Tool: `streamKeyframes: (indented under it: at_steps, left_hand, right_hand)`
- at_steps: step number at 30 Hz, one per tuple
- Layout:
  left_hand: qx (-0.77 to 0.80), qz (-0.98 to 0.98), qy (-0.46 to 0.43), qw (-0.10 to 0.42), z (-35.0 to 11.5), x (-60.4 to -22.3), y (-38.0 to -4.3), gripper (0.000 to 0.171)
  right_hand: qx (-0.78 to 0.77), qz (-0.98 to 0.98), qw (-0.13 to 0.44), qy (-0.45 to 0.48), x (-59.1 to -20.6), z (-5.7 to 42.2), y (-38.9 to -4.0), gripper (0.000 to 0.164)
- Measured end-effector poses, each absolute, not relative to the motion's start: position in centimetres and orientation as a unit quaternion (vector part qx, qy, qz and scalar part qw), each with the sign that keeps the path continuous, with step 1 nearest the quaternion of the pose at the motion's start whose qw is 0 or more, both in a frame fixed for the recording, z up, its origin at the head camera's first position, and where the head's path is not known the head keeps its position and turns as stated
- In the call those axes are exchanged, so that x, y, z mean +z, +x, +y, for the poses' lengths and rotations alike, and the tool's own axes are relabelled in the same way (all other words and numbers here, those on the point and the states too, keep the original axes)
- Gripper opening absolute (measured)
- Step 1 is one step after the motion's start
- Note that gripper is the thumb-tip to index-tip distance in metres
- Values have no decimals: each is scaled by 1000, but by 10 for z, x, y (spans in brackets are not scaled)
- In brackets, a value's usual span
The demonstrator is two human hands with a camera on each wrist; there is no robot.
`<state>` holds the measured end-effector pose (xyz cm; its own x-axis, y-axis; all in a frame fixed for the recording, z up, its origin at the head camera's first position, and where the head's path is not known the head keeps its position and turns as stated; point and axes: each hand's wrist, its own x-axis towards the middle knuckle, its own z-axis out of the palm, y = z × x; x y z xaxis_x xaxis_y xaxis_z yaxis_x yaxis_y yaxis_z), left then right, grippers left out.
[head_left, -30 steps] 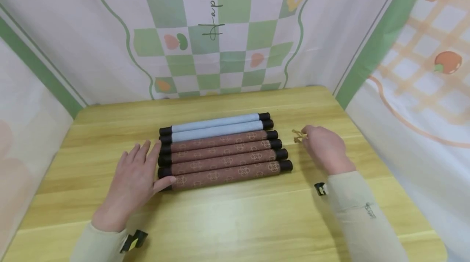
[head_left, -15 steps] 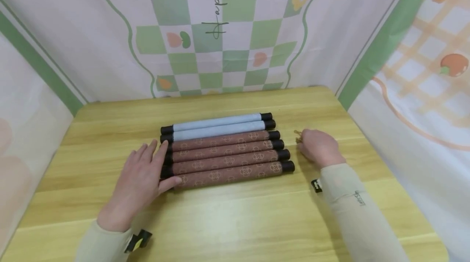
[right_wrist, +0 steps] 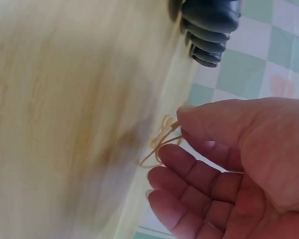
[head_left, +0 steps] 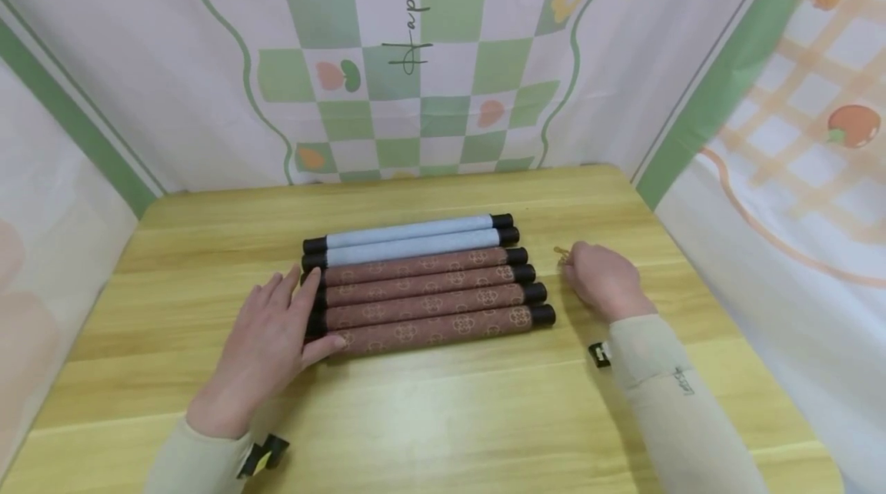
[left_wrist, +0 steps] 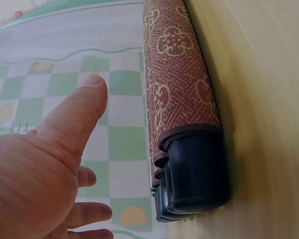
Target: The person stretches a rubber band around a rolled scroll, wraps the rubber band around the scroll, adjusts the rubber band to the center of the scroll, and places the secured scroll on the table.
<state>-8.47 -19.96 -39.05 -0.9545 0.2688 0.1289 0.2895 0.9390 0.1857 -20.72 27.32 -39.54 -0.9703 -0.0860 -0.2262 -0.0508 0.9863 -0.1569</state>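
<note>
Hanging scrolls with black end knobs lie rolled up side by side in the head view. Two light blue scrolls (head_left: pixel 415 244) are at the back, and several brown scrolls (head_left: pixel 429 321) with gold patterns lie in front. My left hand (head_left: pixel 266 348) reaches over their left ends with fingers extended, its thumb at the nearest brown scroll. In the left wrist view that scroll's black knob (left_wrist: pixel 197 169) shows beside the thumb. To the right of the row, my right hand (head_left: pixel 602 278) pinches thin tan rubber bands (right_wrist: pixel 162 142) between thumb and index finger, close over the table.
The wood-grain table (head_left: pixel 443 417) has its back edge against a hanging cloth (head_left: pixel 450 71) with green and white checks. More printed cloth (head_left: pixel 782 194) hangs along the right side, and pale cloth (head_left: pixel 55 248) along the left.
My left hand has shifted slightly right over the scroll ends. My right hand has moved a little left, still pinching the rubber bands, and less of them shows. The scrolls keep their arrangement.
</note>
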Motion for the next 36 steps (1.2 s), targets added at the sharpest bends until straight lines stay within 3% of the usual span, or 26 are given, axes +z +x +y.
streamKeyframes:
  at_steps: [10,28,36]
  left_hand:
    - [-103,-983,-146,43,-197,-392,-86,100]
    - [-133,-973,-176,68,-189,-388,-89,92]
    - [-160,-963,-198,86,-172,-379,-94,83]
  right_hand:
    - [-114,991,54,-47,-388,270,-198,22]
    - [-201,977,-36,-54,-381,260,-194,29]
    - [-255,963,-39,-75,-363,233,-182,28]
